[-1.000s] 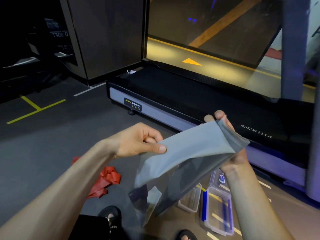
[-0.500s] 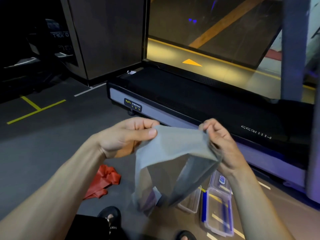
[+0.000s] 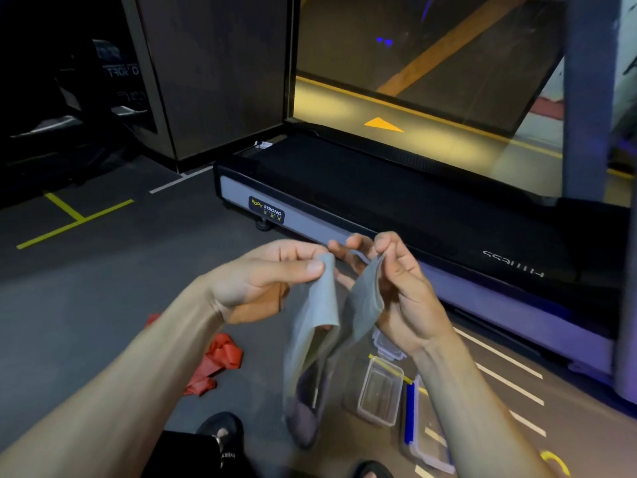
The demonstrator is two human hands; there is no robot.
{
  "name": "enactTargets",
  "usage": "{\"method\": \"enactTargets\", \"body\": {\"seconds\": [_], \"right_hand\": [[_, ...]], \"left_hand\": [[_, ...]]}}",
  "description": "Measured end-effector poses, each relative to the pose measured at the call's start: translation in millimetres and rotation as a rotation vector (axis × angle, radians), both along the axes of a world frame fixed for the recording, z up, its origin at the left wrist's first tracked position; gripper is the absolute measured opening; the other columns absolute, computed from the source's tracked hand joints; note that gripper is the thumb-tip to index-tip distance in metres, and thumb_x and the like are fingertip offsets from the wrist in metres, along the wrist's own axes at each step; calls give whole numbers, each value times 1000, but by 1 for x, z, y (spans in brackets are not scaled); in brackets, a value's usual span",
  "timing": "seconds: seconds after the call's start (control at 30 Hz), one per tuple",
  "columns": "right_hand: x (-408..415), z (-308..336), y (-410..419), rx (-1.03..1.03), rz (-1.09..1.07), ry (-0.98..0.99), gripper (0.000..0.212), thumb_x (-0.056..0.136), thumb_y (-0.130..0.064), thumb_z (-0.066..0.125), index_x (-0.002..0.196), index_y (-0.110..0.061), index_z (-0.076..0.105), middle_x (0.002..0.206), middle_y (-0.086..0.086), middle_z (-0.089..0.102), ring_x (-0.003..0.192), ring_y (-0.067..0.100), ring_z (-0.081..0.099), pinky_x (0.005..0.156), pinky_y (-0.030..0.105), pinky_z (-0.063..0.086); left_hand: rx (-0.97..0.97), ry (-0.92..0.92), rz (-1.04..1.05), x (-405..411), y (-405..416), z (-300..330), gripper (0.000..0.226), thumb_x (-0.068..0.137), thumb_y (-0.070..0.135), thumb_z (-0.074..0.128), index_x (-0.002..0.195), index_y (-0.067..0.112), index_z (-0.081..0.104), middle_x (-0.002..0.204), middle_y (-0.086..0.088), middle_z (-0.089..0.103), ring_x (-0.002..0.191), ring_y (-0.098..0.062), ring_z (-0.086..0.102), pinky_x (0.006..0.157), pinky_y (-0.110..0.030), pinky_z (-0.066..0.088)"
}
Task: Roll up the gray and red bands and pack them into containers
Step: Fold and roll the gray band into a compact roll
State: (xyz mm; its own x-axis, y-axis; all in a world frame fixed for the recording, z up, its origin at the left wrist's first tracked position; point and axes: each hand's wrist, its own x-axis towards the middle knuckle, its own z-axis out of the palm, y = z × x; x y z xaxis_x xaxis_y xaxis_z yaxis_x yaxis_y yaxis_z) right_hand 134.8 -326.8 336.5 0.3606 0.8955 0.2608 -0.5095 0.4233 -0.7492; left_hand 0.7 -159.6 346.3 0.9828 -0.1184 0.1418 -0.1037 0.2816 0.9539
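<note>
Centre of frame: left hand [image 3: 262,277] pinches one top corner of the thin gray stretch band [image 3: 320,305]; right hand [image 3: 396,288] grips the other corner (fingers curled). Band hangs doubled toward the floor. Crumpled red stretch band [image 3: 217,363] lies lower left. Clear rectangular plastic container [image 3: 379,391] lies lower right, apparently lidless.

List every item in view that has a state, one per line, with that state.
gray band: unrolled, held up, hanging in a loop
left hand: pinches one top edge of the gray band
right hand: pinches the other top edge
red band: crumpled on the floor, not rolled
clear container: open, empty, on the floor
blue-clipped lid: off, lying beside the clear container
</note>
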Motion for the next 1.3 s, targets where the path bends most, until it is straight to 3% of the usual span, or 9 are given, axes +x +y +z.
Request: {"method": "enactTargets", "body": {"seconds": [0.13, 0.23, 0.37, 0.43, 0.53, 0.67, 0.8, 0.97, 1.3], "right_hand": [[-21, 5, 8, -114, -76, -200, 10, 98, -17, 56, 94, -12, 63, 137, 17, 64, 130, 32, 59, 111, 49, 47], [-26, 2, 8, -233, -177, -354, 11, 99, -16, 57, 96, -6, 61, 136, 13, 67, 130, 28, 61, 111, 45, 47], [-15, -1, 0, -345, -266, -551, 8, 98, -15, 63, 100, -8, 67, 122, 9, 74, 117, 23, 68, 101, 38, 54], [-10, -3, -5, -389, -300, -692, 6, 98, -14, 65, 99, -11, 70, 111, 9, 75, 105, 23, 70, 93, 32, 55], [-1, -5, -8, -432, -294, -872, 7, 100, -10, 64, 99, -8, 70, 97, 9, 72, 91, 21, 67, 83, 32, 51], [8, -11, -10, -503, -227, -968, 7, 98, -7, 66, 95, -9, 72, 87, 1, 70, 81, 9, 62, 77, 25, 49], [8, -15, -7, -446, -263, -696, 8, 96, -14, 66, 90, -10, 70, 84, -7, 68, 80, 5, 59, 76, 16, 46], [16, -13, -6, -388, -323, -229, 7, 87, -25, 69, 82, -20, 71, 84, 0, 61, 75, 12, 51, 71, 24, 41], [14, 0, -17, -351, -348, -146, 10, 93, -18, 57, 89, -10, 59, 73, 3, 57, 63, 10, 54, 58, 18, 47]], "left_hand": [[31, 94, 54, 4, 4, -9, 52, 88, 35, 78, 105, -11, 60, 104, -22, 61, 99, -35, 58, 93, -45, 46], [131, 106, 101, 5, 4, -14, 43, 99, 19, 62, 108, -22, 53, 115, -23, 58, 111, -37, 52, 102, -51, 37], [260, 114, 98, 5, -2, -10, 20, 100, 8, 56, 89, -9, 61, 106, 9, 70, 109, -9, 63, 98, -24, 45], [295, 147, 94, 6, -2, -12, 29, 101, 15, 60, 90, -12, 57, 80, 8, 62, 78, -7, 58, 75, -19, 45], [408, 186, 96, 7, 0, -14, 26, 100, 26, 63, 89, 3, 60, 62, 6, 32, 57, -13, 20, 53, -26, 17], [591, 223, 46, 7, 1, -22, 18, 99, 27, 65, 86, 15, 66, 67, -5, 47, 64, -15, 37, 60, -32, 34], [637, 315, 45, 3, 10, -35, 21, 100, 19, 66, 110, 1, 71, 108, -12, 77, 95, -14, 66, 96, -45, 53], [707, 261, 134, -4, 21, -47, 33, 95, 44, 69, 83, 13, 68, 73, -6, 51, 72, -20, 40, 70, -37, 33], [597, 156, 239, -5, 15, -39, 24, 87, 44, 77, 85, 21, 76, 71, -1, 66, 69, -14, 49, 70, -32, 40]]}}
